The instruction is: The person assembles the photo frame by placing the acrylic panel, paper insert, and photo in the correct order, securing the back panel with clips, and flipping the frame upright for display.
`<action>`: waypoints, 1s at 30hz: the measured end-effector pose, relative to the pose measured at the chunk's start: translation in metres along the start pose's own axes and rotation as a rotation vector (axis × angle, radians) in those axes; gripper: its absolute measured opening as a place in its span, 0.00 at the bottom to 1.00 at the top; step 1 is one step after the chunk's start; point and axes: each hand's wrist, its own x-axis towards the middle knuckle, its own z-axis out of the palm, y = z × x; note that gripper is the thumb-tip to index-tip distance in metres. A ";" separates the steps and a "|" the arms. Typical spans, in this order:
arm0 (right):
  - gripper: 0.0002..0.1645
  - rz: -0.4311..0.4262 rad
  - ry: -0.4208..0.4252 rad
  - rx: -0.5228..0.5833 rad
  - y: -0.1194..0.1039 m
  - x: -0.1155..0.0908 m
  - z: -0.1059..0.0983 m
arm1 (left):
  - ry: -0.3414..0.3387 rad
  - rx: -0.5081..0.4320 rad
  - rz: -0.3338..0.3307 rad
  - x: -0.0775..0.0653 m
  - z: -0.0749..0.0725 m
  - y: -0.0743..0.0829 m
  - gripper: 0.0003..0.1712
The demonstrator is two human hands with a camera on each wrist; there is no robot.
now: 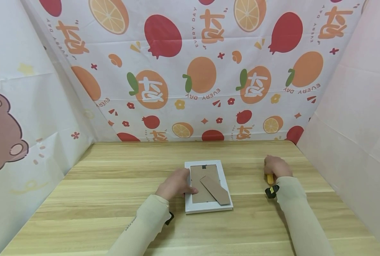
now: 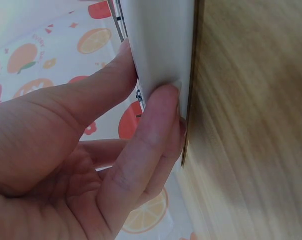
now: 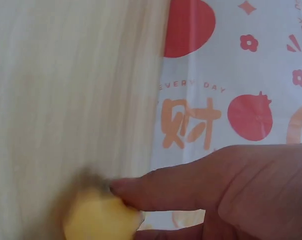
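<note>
A white picture frame (image 1: 226, 185) lies face down on the table, its brown backing board (image 1: 198, 177) and slanted stand leg (image 1: 215, 191) showing. My left hand (image 1: 176, 185) grips its left edge, thumb over the back. In the left wrist view, the fingers of my left hand (image 2: 136, 155) bear against the white side of the frame (image 2: 163, 45). Off to the right, my right hand (image 1: 277, 166) holds a yellow object (image 1: 270, 179) with a rounded end. The right wrist view shows that yellow object (image 3: 101, 220) blurred, beside the thumb; its kind cannot be told.
The wooden table (image 1: 113, 185) reaches back to a fruit-printed curtain (image 1: 177, 117). Pale curtains stand along the left side (image 1: 58, 124) and right side (image 1: 347, 117). A black strap device (image 1: 271, 192) is at the right wrist.
</note>
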 end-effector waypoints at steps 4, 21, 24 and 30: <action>0.09 -0.110 0.018 -0.033 -0.005 -0.003 -0.003 | -0.005 -0.003 0.003 0.001 0.001 -0.001 0.26; 0.12 -0.363 -0.184 0.089 -0.041 -0.025 -0.018 | -0.010 -0.025 0.012 0.000 0.000 0.000 0.26; 0.14 -0.407 -0.202 0.087 -0.047 -0.027 -0.018 | -0.011 -0.035 0.010 -0.001 0.000 0.000 0.26; 0.15 -0.491 -0.197 0.005 -0.061 -0.035 -0.020 | -0.011 -0.040 0.006 -0.001 0.000 0.000 0.26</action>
